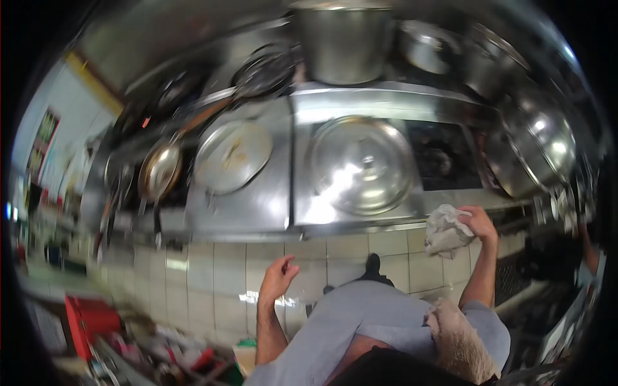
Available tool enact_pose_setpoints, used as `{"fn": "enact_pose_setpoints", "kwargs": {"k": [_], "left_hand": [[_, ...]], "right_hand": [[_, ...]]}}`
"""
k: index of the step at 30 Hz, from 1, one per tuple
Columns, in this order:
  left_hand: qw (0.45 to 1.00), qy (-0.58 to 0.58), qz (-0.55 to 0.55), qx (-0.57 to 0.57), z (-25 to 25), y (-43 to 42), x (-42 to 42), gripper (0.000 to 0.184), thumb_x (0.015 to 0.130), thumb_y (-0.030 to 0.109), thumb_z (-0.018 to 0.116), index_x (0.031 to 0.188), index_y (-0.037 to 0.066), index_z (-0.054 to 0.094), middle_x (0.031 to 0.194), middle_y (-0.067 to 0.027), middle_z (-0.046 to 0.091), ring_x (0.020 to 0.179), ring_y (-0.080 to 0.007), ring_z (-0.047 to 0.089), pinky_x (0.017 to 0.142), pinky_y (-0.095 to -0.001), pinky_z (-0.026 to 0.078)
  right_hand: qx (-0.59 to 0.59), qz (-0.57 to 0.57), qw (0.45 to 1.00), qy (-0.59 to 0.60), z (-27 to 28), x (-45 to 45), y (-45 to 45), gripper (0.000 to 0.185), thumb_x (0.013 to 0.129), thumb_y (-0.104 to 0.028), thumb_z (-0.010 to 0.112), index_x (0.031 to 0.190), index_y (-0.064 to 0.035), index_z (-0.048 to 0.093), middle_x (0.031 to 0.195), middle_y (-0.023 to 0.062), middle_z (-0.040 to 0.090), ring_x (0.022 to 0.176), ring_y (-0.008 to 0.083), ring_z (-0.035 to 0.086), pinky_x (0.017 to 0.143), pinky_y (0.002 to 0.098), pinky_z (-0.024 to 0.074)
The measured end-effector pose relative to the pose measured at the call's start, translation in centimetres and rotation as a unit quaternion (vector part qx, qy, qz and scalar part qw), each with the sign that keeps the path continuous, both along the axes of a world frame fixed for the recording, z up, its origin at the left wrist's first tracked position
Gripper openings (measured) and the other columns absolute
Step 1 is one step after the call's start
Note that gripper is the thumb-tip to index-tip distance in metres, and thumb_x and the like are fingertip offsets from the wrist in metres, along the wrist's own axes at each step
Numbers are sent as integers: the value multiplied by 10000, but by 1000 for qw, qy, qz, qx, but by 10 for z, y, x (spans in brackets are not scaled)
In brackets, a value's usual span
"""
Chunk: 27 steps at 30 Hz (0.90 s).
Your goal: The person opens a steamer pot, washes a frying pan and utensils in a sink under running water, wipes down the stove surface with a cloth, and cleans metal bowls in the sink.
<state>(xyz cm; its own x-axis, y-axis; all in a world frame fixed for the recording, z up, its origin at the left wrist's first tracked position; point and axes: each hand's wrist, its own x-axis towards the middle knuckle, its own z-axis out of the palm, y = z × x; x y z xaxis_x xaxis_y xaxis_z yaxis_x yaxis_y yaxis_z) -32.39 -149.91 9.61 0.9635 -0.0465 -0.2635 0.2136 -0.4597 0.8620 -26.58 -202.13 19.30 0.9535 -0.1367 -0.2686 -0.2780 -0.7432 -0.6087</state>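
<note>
A crumpled white cloth (447, 229) hangs from my right hand (479, 222), whose fingers pinch it in front of the stove's edge. My left hand (279, 278) is held over the tiled floor, thumb and fingers loosely apart with nothing in them. Beyond it lies the steel counter (270, 206). A large round metal lid (347, 183) rests on the counter, nearest to my right hand. Left of it lies another round lid (225, 168) with brownish stains.
A tall stockpot (347, 48) stands at the back, with a smaller pot (425, 55) beside it. Large steel bowls or pans (521, 148) lean at the right next to a burner (447, 154). Pans (161, 170) sit at the left. A red bin (90, 321) is behind me.
</note>
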Motion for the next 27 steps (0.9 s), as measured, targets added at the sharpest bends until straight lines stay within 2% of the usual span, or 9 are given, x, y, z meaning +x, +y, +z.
{"fn": "enact_pose_setpoints", "kwargs": {"k": [4, 9, 15, 17, 19, 21, 22, 24, 27], "left_hand": [[998, -24, 57, 2, -1, 32, -45, 361, 762, 173, 650, 1062, -4, 556, 743, -58, 537, 670, -139, 500, 639, -261, 439], [994, -36, 98, -23, 8, 45, -79, 351, 768, 178, 640, 1059, 1, 556, 746, -53, 532, 649, -128, 480, 618, -258, 435], [984, -43, 169, -35, 7, 73, -96, 322, 783, 125, 632, 1069, 1, 550, 736, -19, 521, 635, -83, 460, 598, -226, 427], [977, -47, 207, -34, 8, 86, -94, 318, 778, 133, 631, 1059, 3, 555, 752, -39, 533, 625, -99, 469, 597, -240, 437], [974, -41, 220, -30, 4, 97, -91, 314, 801, 123, 626, 1073, -8, 538, 712, 10, 506, 633, -58, 443, 589, -207, 410], [971, -31, 233, -32, -3, 110, -84, 333, 784, 156, 633, 1069, 7, 548, 755, -38, 539, 626, -99, 482, 596, -240, 444], [971, -15, 237, -36, -7, 116, -80, 330, 788, 161, 629, 1070, 11, 548, 755, -38, 539, 627, -99, 484, 598, -243, 446], [969, 10, 243, -37, -19, 131, -72, 341, 798, 211, 622, 1069, 18, 550, 783, -47, 560, 657, -116, 511, 615, -245, 452], [953, 26, 299, -44, -72, 159, -76, 344, 813, 241, 621, 1074, 29, 549, 749, -6, 534, 627, -65, 473, 585, -217, 426]], "right_hand": [[261, 64, 963, -16, 51, 12, 81, 244, 760, -23, 559, 994, 36, 592, 847, 19, 616, 749, 77, 542, 677, 208, 430], [282, 219, 926, -123, 88, 45, 193, 296, 766, -105, 582, 1033, 25, 583, 938, 35, 600, 865, 100, 533, 790, 231, 408], [356, 209, 896, -166, 57, 106, 324, 311, 803, -63, 571, 1104, 13, 560, 981, 65, 599, 865, 102, 530, 794, 229, 410], [238, 283, 877, -307, 23, 126, 364, 292, 776, -107, 617, 1059, -37, 602, 996, 109, 589, 899, 161, 549, 802, 245, 417], [76, 348, 898, -256, -25, 144, 396, 361, 767, -164, 626, 1115, -86, 574, 1098, 169, 521, 1015, 266, 496, 869, 345, 395], [-118, 366, 872, -303, -69, 139, 430, 505, 792, -247, 594, 1259, -139, 434, 1283, 205, 357, 1187, 365, 334, 954, 494, 294], [-110, 373, 869, -307, -101, 141, 443, 505, 792, -247, 594, 1259, -139, 434, 1283, 205, 357, 1187, 365, 334, 954, 494, 294], [-115, 411, 888, -174, -150, 145, 468, 625, 820, -310, 545, 1351, -161, 250, 1388, 202, 172, 1287, 402, 130, 970, 615, 165], [-142, 389, 893, -176, -158, 162, 492, 676, 824, -349, 530, 1369, -158, 180, 1412, 195, 106, 1309, 391, 71, 963, 651, 123]]}}
